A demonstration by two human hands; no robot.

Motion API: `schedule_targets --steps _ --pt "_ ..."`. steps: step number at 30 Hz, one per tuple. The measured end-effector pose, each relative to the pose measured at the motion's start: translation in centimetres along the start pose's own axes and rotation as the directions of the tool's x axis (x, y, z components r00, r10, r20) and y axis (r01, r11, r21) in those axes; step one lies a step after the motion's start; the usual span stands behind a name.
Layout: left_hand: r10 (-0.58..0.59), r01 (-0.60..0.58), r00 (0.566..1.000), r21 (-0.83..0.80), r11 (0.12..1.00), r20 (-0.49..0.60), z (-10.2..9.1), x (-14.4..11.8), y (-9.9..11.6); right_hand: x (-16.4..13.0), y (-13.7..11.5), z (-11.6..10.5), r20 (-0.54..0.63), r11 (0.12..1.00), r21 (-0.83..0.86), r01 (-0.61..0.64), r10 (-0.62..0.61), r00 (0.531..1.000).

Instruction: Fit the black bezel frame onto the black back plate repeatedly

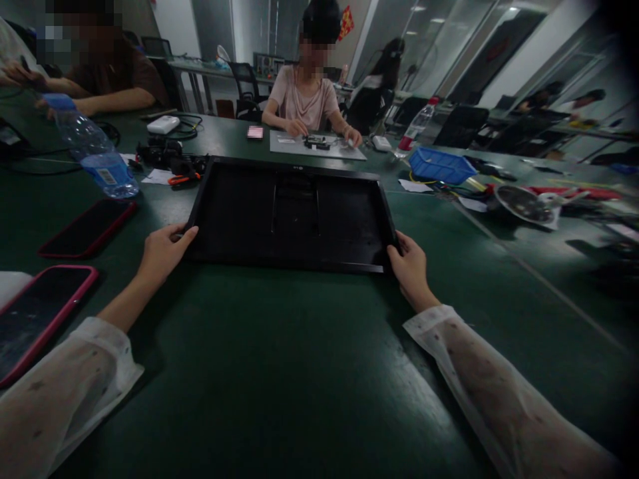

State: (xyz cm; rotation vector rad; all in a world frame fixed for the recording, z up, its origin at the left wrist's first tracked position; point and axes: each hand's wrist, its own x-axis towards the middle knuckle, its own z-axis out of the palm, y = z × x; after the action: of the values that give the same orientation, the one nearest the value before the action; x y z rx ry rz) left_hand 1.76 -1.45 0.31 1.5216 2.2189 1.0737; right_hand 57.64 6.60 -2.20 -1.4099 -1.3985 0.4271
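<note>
Between my hands is a wide black plastic monitor housing [239,213], its hollow inner side facing me and a raised frame running round it. My left hand [162,253] grips its left edge near the lower corner, thumb on the rim. On the opposite edge, my right hand [408,266] holds the lower right corner, thumb in front and fingers behind. The fingers behind the housing are partly hidden. Underneath lies the green tabletop [279,359]; whether the housing's near edge touches it I cannot tell.
Two phones [90,229] and a water bottle [102,159] are on the left, with cables and orange-handled pliers [184,179] behind. At right are a blue tray [442,166], a metal bowl [524,203] and another bottle [417,128]. Across the table, a person [304,100] handles parts on a grey mat [284,148].
</note>
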Motion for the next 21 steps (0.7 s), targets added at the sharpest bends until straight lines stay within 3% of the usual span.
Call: schedule_targets --steps 8,13,21 --pt "-0.049 0.049 0.999 -0.007 0.999 0.001 -0.2 -0.3 1.2 0.2 0.0 0.2 -0.006 1.000 -0.011 0.005 -0.005 1.000" --pt "0.004 -0.004 1.000 -0.032 0.999 0.010 -0.3 -0.3 1.9 0.6 -0.4 0.4 -0.050 0.999 -0.044 -0.013 0.011 0.999" --pt "0.022 -0.024 0.999 -0.087 0.996 -0.030 -0.1 0.2 0.8 -0.5 -2.2 0.6 -0.085 0.991 -0.118 -0.069 0.060 0.995"
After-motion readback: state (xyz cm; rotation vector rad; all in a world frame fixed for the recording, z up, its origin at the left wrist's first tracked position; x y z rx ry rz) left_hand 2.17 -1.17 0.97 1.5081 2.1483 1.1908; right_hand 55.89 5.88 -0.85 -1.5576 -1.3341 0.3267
